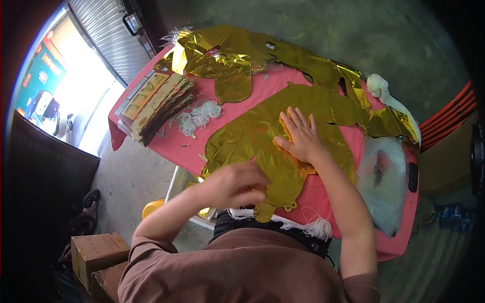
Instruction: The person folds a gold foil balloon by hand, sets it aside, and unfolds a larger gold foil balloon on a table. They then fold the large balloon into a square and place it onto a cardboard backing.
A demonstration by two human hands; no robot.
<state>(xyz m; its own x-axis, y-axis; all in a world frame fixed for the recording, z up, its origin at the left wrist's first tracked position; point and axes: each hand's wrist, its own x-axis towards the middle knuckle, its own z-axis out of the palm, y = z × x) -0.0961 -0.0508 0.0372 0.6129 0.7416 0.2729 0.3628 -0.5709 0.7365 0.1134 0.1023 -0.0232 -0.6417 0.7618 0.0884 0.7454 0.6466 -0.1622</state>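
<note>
A flat gold foil balloon [242, 136] lies spread over the pink-covered table in front of me. My right hand [303, 139] rests flat on it with the fingers apart. An orange cloth [286, 129] shows beneath that palm, between hand and foil. Above the balloon's near left part is my left hand [237, 184], its fingers bent and smeared by motion. I cannot make out anything held in it. Toward my body, small tabs stick out from the balloon's near edge, beside a bundle of white string [318, 228].
More gold foil balloons [232, 83] cover the table's far side. At the left are a stack of printed cardboard [156, 103] and loose white strings [199, 117]. A clear plastic bag [382, 182] lies right. Cardboard boxes [98, 252] stand on the floor at lower left.
</note>
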